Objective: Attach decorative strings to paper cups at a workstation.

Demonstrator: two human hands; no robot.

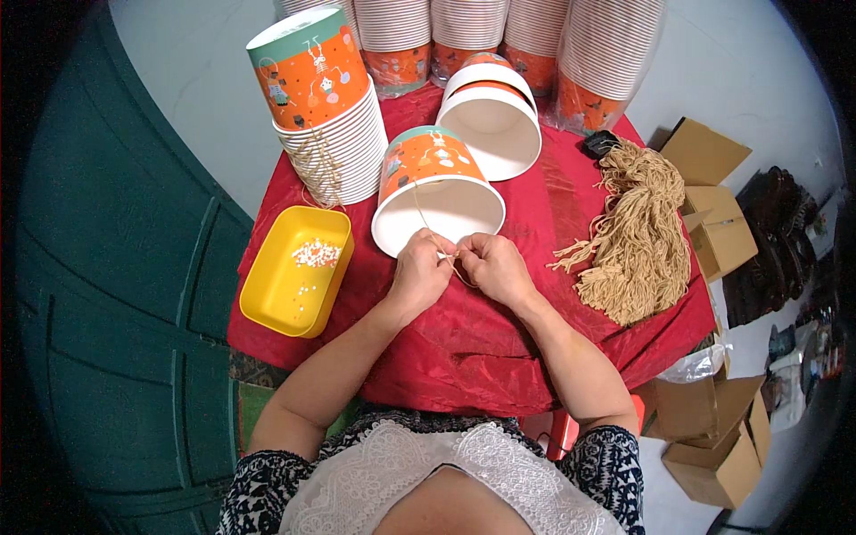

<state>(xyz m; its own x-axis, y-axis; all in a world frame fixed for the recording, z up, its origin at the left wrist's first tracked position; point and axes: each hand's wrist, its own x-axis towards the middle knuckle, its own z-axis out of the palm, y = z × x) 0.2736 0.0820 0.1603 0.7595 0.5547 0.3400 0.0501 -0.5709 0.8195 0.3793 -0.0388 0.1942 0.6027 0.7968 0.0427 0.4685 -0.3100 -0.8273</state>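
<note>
A paper bucket [437, 165] with an orange and green printed side lies tipped, its white mouth facing me. From its upper rim a thin tan string [419, 203] runs down to my hands. My left hand [423, 270] pinches the string, with a small white piece at its fingertips that I cannot make out well. Close beside it, nearly touching, my right hand [496, 269] is closed on the string too, and a loose loop hangs between them. To the left, a yellow tub [260, 276] holds small white and orange pieces [317, 254].
Behind, two nested buckets [499, 125] lie on their sides. At left stands a tall bucket stack [325, 134] with strings hanging down it. A bundle of tan strings [637, 241] lies right on the red cloth [446, 357]. Wrapped stacks [606, 71] line the back; cardboard boxes [718, 455] sit right.
</note>
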